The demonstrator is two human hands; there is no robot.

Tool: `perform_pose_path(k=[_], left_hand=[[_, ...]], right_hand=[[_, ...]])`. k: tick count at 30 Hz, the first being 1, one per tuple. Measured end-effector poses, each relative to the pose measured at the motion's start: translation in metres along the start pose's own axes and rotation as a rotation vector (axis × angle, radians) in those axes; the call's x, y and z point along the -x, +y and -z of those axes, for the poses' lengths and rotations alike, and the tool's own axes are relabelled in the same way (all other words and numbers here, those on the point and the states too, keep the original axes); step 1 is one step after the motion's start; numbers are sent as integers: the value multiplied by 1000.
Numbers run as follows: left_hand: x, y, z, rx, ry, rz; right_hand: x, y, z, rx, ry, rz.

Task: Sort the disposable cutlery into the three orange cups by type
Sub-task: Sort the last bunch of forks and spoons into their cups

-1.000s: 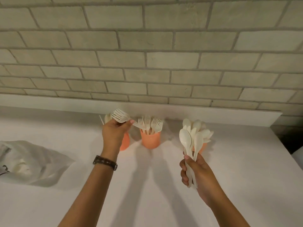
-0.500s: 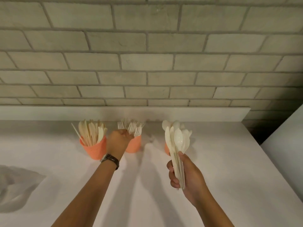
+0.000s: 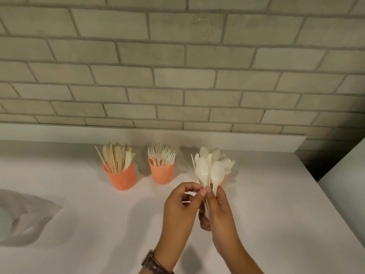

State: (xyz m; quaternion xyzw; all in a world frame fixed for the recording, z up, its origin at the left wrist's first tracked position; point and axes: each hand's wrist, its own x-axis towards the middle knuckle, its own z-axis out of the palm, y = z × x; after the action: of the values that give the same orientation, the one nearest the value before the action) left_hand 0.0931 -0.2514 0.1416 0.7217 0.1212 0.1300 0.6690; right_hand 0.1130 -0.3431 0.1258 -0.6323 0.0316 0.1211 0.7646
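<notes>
Bunch of white plastic spoons (image 3: 202,171) held upright above the white table (image 3: 276,204), bowls up and fanned, directly in front of the right-hand orange mesh cup (image 3: 222,180). Right hand (image 3: 221,212) wrapped round the handles low down; left hand (image 3: 177,206) pinching the same handles higher up, thumb against fingertip, seemingly squaring the bunch or picking one spoon out. A thin pale stick (image 3: 193,162) stands at the left edge of the bunch (not a spoon, by its look). Risk one: it goes in with the spoons and ends up in the wrong cup. Risk two: the grip is on smooth, thin handles, so a tug from the left hand could loosen the fan and drop a spoon on the table. Risk three: the target cup already holds a crowded spray of white spoons (image 3: 227,164); pushing a whole bunch in may tip a light cup or shove spoons out over the rim. The middle orange cup (image 3: 162,175), with white forks (image 3: 163,155), stands near; a careless sweep could knock it. Further left, the orange cup (image 3: 121,178) of wooden knives (image 3: 116,157). Crumpled clear plastic bag (image 3: 25,212) at the far left; its contents cannot be told.
</notes>
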Motion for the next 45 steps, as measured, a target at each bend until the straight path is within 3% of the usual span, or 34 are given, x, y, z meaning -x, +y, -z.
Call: perform_pose_path(k=[10,18,25,33,37,45], left_hand=[[3,1,8,210,-4,141],[1,8,15,30,-238,85],[1,10,11,93,-96,92],[-2,9,10,116,-68,113],[-5,8,15,54,-109,64],[-15,1,21,69,-83,152]], right_hand=[[8,-4,-3,1,-131,22],[13,-4,-3,126,-87,93],[11,-1,-3,232,-37,150],[-3,-1,4,432,50,311],[-10,-15,14,393,-105,218],[-14,-10,23,329,-100,119]])
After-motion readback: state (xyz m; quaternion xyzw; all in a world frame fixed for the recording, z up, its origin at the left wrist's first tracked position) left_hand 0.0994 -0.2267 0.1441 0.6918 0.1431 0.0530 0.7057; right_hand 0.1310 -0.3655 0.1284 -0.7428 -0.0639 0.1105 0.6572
